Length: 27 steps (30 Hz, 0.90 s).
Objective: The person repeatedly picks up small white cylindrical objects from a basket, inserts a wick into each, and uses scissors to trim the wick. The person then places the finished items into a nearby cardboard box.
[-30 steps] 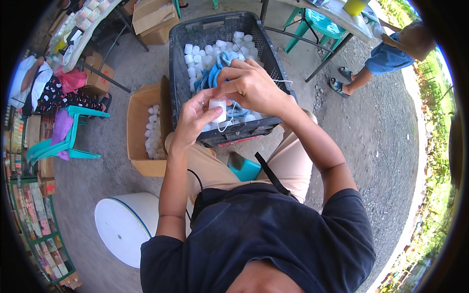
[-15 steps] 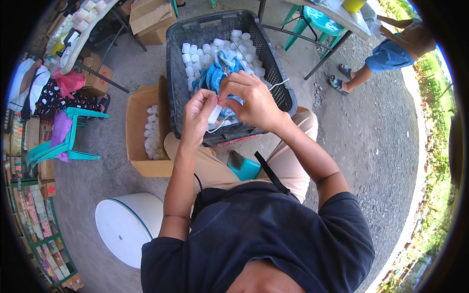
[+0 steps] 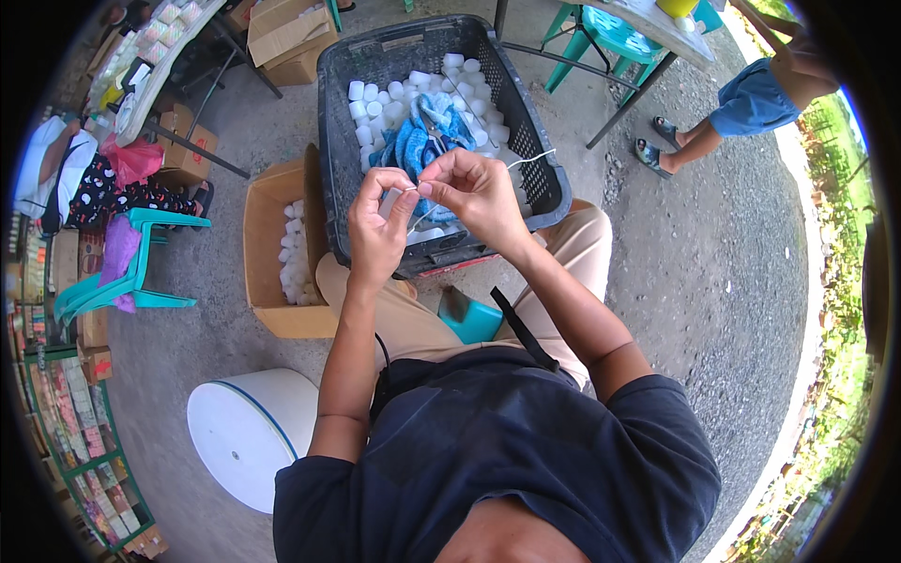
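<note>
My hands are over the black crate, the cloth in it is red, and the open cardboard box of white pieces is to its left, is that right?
Not quite: the head view shows the cloth is blue, not red. Your left hand and right hand are over the black crate, with the open box of white pieces to its left.

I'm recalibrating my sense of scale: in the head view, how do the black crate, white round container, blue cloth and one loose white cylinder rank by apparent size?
1. Black crate
2. White round container
3. Blue cloth, partly hidden
4. White cylinder
</note>
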Tool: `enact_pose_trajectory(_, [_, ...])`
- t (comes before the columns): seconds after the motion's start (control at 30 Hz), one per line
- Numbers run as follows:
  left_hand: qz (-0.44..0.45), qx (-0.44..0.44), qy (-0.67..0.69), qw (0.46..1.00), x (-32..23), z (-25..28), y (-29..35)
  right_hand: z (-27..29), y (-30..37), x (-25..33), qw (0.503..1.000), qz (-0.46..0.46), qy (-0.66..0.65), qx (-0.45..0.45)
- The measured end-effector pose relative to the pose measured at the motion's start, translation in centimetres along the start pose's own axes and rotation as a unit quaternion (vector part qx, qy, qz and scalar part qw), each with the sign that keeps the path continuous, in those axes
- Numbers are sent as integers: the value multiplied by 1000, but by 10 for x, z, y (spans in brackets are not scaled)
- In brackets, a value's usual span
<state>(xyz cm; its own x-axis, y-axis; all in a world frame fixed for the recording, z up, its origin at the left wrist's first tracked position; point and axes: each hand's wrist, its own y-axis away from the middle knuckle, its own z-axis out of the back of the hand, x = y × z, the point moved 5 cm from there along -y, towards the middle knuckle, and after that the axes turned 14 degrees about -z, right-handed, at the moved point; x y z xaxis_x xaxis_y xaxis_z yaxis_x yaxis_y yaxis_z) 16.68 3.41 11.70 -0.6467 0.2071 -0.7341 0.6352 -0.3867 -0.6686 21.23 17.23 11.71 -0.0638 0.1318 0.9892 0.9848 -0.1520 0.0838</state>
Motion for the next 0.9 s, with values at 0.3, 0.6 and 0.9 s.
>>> enact_pose_trajectory(0.3, [60, -101, 192, 974, 5, -2, 3, -4, 20, 26, 950, 228, 190, -97])
enact_pose_trajectory(0.6, [43, -146, 136, 979, 4, -15, 4, 0, 11, 2, 985, 114, 12, -132])
enact_pose_trajectory(0.9, [113, -105, 218, 964, 10, -19, 4, -8, 18, 18, 934, 176, 299, -81])
